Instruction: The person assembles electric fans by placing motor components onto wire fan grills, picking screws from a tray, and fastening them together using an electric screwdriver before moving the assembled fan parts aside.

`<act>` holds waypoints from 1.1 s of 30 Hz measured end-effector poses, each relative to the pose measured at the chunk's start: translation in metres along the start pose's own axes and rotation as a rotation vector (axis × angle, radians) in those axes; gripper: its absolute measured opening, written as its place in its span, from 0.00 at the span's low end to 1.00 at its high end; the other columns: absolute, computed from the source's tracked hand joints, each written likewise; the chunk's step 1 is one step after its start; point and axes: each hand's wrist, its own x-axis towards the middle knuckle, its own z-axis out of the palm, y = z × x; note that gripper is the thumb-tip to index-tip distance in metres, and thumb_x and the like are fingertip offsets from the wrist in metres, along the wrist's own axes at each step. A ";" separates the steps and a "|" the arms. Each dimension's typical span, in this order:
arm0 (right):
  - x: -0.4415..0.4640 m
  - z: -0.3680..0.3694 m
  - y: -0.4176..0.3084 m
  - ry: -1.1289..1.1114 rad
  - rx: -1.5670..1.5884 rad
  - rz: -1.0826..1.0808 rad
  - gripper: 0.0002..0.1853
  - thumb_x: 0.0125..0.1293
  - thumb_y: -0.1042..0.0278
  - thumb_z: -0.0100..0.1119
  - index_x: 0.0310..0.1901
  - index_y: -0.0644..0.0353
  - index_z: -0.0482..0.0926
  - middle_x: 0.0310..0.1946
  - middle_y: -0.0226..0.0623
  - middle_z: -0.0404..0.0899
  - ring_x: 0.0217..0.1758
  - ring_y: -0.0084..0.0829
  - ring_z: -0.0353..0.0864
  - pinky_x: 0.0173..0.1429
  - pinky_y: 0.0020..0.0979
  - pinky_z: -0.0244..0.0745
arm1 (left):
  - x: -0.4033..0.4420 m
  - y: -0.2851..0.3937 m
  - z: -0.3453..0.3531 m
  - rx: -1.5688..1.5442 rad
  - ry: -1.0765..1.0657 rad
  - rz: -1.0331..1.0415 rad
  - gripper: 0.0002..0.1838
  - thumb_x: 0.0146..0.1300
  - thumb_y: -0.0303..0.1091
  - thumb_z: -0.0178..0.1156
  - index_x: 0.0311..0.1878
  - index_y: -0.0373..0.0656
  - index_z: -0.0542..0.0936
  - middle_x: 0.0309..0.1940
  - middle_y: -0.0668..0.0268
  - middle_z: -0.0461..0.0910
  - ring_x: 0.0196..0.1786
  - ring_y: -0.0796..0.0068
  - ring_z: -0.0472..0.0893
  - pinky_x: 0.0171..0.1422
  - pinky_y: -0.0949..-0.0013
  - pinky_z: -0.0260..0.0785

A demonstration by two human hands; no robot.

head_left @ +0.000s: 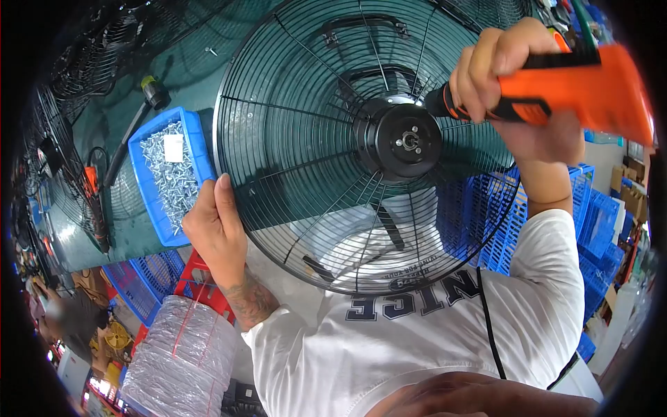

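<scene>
A round black wire fan guard (299,167) fills the middle of the view, with a black hub (408,142) at its centre. My right hand (514,90) is wrapped round an orange and black power driver (590,90), whose dark nose points left at the hub's upper right edge. The driver's tip is hard to make out. At the guard's left rim is my left hand (215,222), fingers curled and thumb along the rim, closed on it. Beside that hand, a blue bin (189,139) holds many silver screws (167,181) and a small white piece.
The green tabletop (146,243) carries a black-headed tool (154,92), a loose screw and more wire guards at left. Blue crates (486,215) stand below right. A wrapped roll (177,354) sits at lower left. Another person (76,323) is at far lower left.
</scene>
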 end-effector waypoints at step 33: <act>-0.012 0.065 -0.089 0.096 0.586 -0.288 0.30 0.73 0.39 0.61 0.54 0.62 0.72 0.34 0.47 0.79 0.33 0.42 0.83 0.49 0.46 0.80 | -0.029 0.139 0.031 -0.317 -0.304 0.573 0.12 0.55 0.31 0.79 0.36 0.38 0.85 0.23 0.64 0.74 0.23 0.70 0.71 0.28 0.66 0.61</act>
